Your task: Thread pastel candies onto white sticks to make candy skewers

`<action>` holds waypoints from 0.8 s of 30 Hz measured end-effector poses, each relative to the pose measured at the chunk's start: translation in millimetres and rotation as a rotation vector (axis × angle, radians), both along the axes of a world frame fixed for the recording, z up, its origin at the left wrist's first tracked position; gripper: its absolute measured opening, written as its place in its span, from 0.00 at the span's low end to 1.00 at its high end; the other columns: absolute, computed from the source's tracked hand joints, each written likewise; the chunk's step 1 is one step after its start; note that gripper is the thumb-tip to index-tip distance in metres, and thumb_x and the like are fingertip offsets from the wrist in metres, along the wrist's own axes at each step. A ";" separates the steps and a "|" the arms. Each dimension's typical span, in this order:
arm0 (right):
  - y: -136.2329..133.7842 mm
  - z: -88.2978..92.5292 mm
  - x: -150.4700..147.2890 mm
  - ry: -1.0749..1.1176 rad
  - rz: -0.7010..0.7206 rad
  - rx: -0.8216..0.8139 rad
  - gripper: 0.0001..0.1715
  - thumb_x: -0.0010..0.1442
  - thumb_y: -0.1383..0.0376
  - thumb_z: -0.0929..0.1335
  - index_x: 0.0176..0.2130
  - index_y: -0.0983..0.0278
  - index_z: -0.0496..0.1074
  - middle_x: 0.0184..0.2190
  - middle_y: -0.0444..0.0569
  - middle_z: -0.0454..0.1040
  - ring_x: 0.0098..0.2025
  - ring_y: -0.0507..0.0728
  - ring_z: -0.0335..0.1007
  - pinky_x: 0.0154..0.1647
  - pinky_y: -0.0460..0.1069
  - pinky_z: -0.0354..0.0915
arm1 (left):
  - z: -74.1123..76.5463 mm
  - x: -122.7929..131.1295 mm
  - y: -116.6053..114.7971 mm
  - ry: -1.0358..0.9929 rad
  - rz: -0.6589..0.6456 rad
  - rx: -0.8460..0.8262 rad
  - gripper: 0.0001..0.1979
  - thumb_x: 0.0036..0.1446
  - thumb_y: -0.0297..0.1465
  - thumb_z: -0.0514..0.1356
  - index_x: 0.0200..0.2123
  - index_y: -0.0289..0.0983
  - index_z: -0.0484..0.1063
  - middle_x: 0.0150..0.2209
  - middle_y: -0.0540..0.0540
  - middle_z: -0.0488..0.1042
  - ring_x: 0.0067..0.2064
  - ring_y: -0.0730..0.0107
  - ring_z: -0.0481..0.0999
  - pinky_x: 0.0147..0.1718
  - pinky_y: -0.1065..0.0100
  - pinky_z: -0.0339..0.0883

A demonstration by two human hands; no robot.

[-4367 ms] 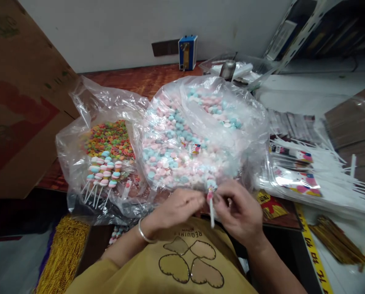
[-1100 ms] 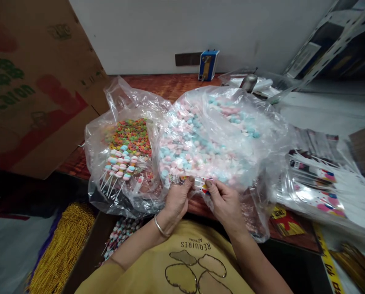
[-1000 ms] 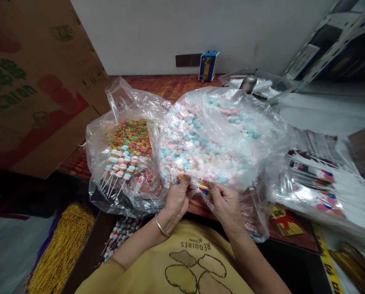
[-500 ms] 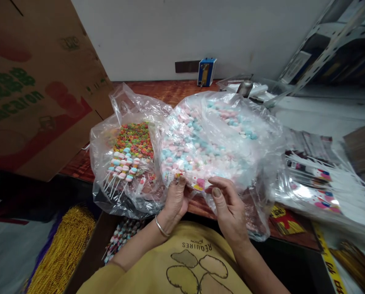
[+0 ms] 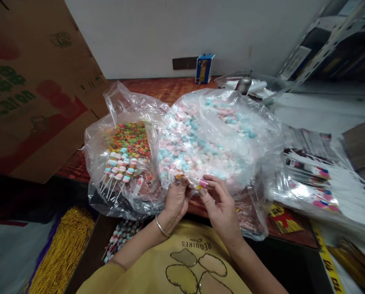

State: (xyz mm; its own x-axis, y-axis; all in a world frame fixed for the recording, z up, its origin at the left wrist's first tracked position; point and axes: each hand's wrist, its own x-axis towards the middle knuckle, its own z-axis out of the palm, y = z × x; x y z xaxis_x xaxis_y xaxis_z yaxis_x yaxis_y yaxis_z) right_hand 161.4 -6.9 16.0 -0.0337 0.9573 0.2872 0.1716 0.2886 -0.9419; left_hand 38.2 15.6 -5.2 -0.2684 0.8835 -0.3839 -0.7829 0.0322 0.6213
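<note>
My left hand (image 5: 175, 200) and my right hand (image 5: 218, 203) meet just in front of my chest, both pinching a small clear printed sleeve with a candy stick (image 5: 191, 180) inside, held lying sideways. Right behind it lies a large clear bag of pink, blue and white candies (image 5: 207, 139). To its left, another clear bag holds small colourful ring candies (image 5: 130, 139) and a row of finished candy skewers (image 5: 118, 168) on white sticks.
A big printed cardboard box (image 5: 32, 94) leans at the left. Printed sleeves and white sticks (image 5: 320, 183) lie at the right. Gold twist ties (image 5: 62, 249) pile at the lower left, more skewers (image 5: 121, 237) sit below the table edge. A blue device (image 5: 202, 68) stands by the wall.
Earlier both hands held an upright candy stick close to my chest. Now they hold it sideways in a printed sleeve; the right fingers briefly opened, then closed on its end again.
</note>
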 end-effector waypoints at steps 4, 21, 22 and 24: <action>6.1 -5.3 -2.7 0.045 0.100 -0.100 0.11 0.69 0.59 0.68 0.43 0.60 0.79 0.46 0.51 0.77 0.48 0.58 0.74 0.48 0.51 0.70 | 1.7 0.2 1.9 0.042 -0.020 -0.025 0.31 0.22 0.42 0.82 0.27 0.36 0.71 0.25 0.55 0.75 0.26 0.78 0.73 0.30 0.73 0.70; 16.7 13.3 -12.1 -0.464 0.039 0.520 0.24 0.68 0.67 0.69 0.62 0.55 0.72 0.49 0.54 0.78 0.49 0.62 0.75 0.51 0.59 0.70 | -3.0 -23.7 15.7 -0.401 -0.190 -0.153 0.22 0.37 0.38 0.81 0.29 0.35 0.74 0.27 0.51 0.77 0.28 0.75 0.75 0.31 0.73 0.72; 17.4 14.1 -13.8 -0.463 0.042 0.517 0.24 0.68 0.67 0.69 0.62 0.55 0.72 0.49 0.54 0.78 0.49 0.63 0.76 0.50 0.59 0.70 | -1.2 -24.4 15.4 -0.409 -0.178 -0.158 0.21 0.40 0.37 0.80 0.28 0.35 0.74 0.27 0.51 0.76 0.28 0.75 0.75 0.31 0.73 0.71; 18.0 15.8 -16.8 -0.454 0.052 0.489 0.22 0.68 0.66 0.68 0.60 0.55 0.73 0.50 0.55 0.78 0.49 0.63 0.75 0.50 0.60 0.71 | 3.2 -25.7 14.5 -0.416 -0.165 -0.159 0.19 0.43 0.37 0.79 0.29 0.35 0.74 0.28 0.50 0.76 0.28 0.74 0.75 0.31 0.71 0.71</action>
State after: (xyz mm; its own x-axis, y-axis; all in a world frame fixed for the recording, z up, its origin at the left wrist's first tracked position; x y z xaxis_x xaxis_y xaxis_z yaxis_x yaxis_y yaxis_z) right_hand 144.6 11.1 31.8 -0.2962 0.7143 0.6341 0.4940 0.6827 -0.5383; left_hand 12.5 30.1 -1.9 0.0759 0.8232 -0.5627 -0.9406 0.2464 0.2336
